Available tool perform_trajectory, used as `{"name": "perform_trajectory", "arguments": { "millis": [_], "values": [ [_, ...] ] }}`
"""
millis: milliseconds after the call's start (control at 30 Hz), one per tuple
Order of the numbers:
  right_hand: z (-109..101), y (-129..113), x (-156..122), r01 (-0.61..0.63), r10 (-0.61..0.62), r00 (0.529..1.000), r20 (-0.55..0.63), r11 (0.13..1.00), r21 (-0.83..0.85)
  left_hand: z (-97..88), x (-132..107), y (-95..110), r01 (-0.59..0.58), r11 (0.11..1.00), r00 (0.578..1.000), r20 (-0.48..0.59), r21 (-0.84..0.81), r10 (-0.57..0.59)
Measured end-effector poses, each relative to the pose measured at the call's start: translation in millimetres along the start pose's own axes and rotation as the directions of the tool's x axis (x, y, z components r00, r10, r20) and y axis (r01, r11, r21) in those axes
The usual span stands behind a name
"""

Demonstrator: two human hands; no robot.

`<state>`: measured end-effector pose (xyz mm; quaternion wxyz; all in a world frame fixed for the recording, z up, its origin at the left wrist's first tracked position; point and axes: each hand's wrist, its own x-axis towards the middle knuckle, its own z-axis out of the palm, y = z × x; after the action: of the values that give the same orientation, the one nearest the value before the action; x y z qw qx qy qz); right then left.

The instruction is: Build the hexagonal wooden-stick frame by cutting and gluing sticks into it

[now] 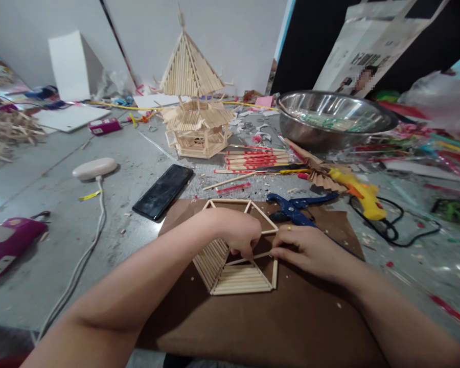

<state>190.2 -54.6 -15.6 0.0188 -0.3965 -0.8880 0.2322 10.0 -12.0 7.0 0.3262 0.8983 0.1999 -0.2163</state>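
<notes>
in the middle of the frame a flat stick frame (245, 280) lies on brown board (253, 324), its lower and left panels filled with sticks. the right hand (304, 250) pinches the right end of a thin stick (237, 262) at the frame's edge; the left hand (242, 230) reaches over with bent fingers, fingertips by that stick, and whether it grips cannot be told. blue pliers (291, 208) lie just behind; a stick house (191, 66) stands at upper middle.
</notes>
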Motion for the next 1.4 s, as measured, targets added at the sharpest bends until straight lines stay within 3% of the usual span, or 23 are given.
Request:
{"name": "perform_trajectory", "arguments": {
  "millis": [433, 1033, 1200, 1400],
  "values": [
    [-0.7, -2.6, 0.9, -0.007, 0.007, 1.0, 0.011, 1.0, 0.016, 0.5, -0.1, 3.7, 0.038, 0.999, 0.998, 0.04, -0.015, -0.038],
    [-1.3, -2.8, 0.3, 0.006, -0.005, 1.0, -0.024, 0.998, 0.065, 1.8, -0.1, 9.8, 0.121, 0.985, 0.993, 0.0, 0.127, -0.122],
    [-6.7, -1.2, -3.0, -0.015, 0.021, 0.997, -0.077, 0.997, 0.071, -2.1, -3.7, 9.6, 0.085, 0.985, 0.992, -0.109, 0.149, -0.069],
    [-12.8, 6.0, -7.6, -0.039, 0.054, 0.971, -0.234, 0.997, 0.067, -6.4, -12.9, 3.0, 0.093, 0.993, 0.946, -0.317, 0.07, -0.066]
  ]
}}
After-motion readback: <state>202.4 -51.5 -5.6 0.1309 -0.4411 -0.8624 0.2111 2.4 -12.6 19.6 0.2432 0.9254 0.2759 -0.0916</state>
